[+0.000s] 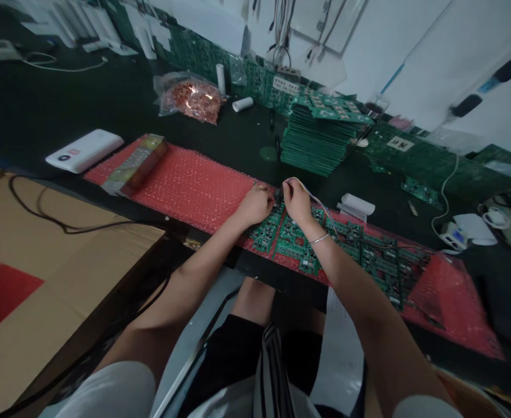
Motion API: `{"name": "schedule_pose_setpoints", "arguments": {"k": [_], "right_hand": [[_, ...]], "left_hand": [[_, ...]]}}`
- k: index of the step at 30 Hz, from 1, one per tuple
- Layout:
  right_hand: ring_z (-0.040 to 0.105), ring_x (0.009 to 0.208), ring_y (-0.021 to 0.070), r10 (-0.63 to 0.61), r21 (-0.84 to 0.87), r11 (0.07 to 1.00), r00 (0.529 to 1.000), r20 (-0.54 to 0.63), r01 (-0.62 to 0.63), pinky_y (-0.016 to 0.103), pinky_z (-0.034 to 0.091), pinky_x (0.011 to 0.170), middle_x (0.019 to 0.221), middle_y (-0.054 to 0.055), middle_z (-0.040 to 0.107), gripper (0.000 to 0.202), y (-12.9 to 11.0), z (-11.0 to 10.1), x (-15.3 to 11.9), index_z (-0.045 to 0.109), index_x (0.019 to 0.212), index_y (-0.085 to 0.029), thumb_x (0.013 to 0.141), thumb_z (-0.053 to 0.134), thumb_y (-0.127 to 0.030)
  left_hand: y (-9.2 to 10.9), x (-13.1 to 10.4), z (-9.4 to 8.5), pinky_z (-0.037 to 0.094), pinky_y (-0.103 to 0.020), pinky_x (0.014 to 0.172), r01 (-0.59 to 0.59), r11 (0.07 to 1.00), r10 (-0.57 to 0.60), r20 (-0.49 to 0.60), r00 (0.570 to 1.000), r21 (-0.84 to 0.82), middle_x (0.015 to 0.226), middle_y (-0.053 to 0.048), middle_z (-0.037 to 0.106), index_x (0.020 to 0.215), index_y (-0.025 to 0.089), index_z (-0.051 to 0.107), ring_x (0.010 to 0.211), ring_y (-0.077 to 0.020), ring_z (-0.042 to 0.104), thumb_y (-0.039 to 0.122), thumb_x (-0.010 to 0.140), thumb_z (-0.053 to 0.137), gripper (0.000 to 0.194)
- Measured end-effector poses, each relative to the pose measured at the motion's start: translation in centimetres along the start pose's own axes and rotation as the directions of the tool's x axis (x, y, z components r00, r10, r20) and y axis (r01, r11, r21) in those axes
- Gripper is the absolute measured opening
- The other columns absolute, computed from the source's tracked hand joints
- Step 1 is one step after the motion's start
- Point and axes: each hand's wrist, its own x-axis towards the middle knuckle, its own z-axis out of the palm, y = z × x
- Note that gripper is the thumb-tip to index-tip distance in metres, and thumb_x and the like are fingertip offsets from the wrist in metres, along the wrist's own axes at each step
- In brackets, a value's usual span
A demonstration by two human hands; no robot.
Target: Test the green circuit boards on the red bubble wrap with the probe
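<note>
Green circuit boards [292,233] lie in a row on red bubble wrap [185,184] at the table's front. My left hand [256,205] is closed at the upper left edge of the boards, its fingertips beside a small dark part [278,196]. What those fingers pinch is hidden. My right hand [297,202] is closed on a bundle of thin coloured wires [320,204], which loops over the hand and trails right across the boards. Both hands nearly meet at the dark part.
Behind the hands stands a tall stack of green boards [318,139]. A taped long box [136,164] and a white power bank [84,151] lie at left. Farther back is a bag of copper-coloured parts [189,98]. A clear roll [356,206] lies right of my hands.
</note>
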Motion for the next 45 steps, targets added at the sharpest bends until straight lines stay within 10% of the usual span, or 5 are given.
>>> {"name": "schedule_pose_setpoints", "arguments": {"k": [19, 25, 32, 37, 45], "right_hand": [[0.06, 0.091, 0.0183, 0.025, 0.095, 0.995, 1.0, 0.005, -0.025, 0.03, 0.047, 0.087, 0.093, 0.006, 0.064, 0.027, -0.8, -1.9, -0.1, 0.056, 0.089, -0.022, 0.101, 0.041, -0.041], [0.056, 0.077, 0.0135, 0.046, 0.176, 0.983, 0.996, 0.074, -0.059, 0.028, 0.048, 0.079, 0.084, -0.001, 0.058, 0.032, -1.5, -5.5, -1.1, 0.054, 0.087, -0.022, 0.1, 0.044, -0.049], [0.057, 0.077, 0.0112, 0.053, 0.326, 0.942, 0.994, 0.095, -0.081, 0.026, 0.05, 0.075, 0.088, -0.001, 0.055, 0.029, -0.6, -8.9, -4.7, 0.053, 0.085, -0.021, 0.1, 0.046, -0.045], [0.057, 0.076, 0.0105, 0.104, 0.408, 0.899, 0.983, 0.152, -0.158, 0.025, 0.049, 0.072, 0.092, 0.0, 0.058, 0.024, -1.0, -10.0, -7.9, 0.054, 0.089, -0.022, 0.101, 0.046, -0.041], [0.056, 0.077, 0.0096, 0.113, 0.404, 0.899, 0.98, 0.162, -0.171, 0.024, 0.046, 0.073, 0.095, 0.0, 0.062, 0.023, -1.2, -10.5, -9.7, 0.055, 0.093, -0.023, 0.101, 0.045, -0.041]], "left_hand": [[1.7, -3.2, -0.9, 0.043, -0.053, 0.099, -0.099, 0.963, 0.078, 0.091, 0.993, 0.249, 0.13, -0.012, 0.06, 0.111, 0.021, 0.072, 0.121, -0.035, 0.051, 0.033, 0.096, 0.047, 0.032], [7.7, -4.7, -0.8, 0.037, -0.061, 0.104, -0.055, 0.988, 0.068, -0.09, 0.994, 0.141, 0.132, -0.02, 0.057, 0.11, 0.01, 0.068, 0.127, -0.0406, 0.046, 0.031, 0.095, 0.05, 0.032], [19.0, -11.0, 4.2, 0.054, -0.035, 0.09, -0.363, 0.806, 0.47, 0.134, 0.872, -0.468, 0.098, -0.007, 0.071, 0.094, 0.018, 0.069, 0.097, -0.0199, 0.066, 0.023, 0.1, 0.047, 0.024], [20.3, -12.6, 8.0, 0.054, -0.038, 0.094, -0.288, 0.882, 0.395, 0.253, 0.883, -0.374, 0.105, -0.009, 0.068, 0.097, 0.018, 0.069, 0.105, -0.0243, 0.063, 0.023, 0.089, 0.067, 0.01], [20.8, -15.0, 11.5, 0.051, -0.042, 0.092, -0.364, 0.91, 0.384, 0.071, 0.921, -0.2, 0.106, -0.011, 0.065, 0.105, 0.017, 0.069, 0.103, -0.0258, 0.06, 0.027, 0.094, 0.059, 0.018]]}}
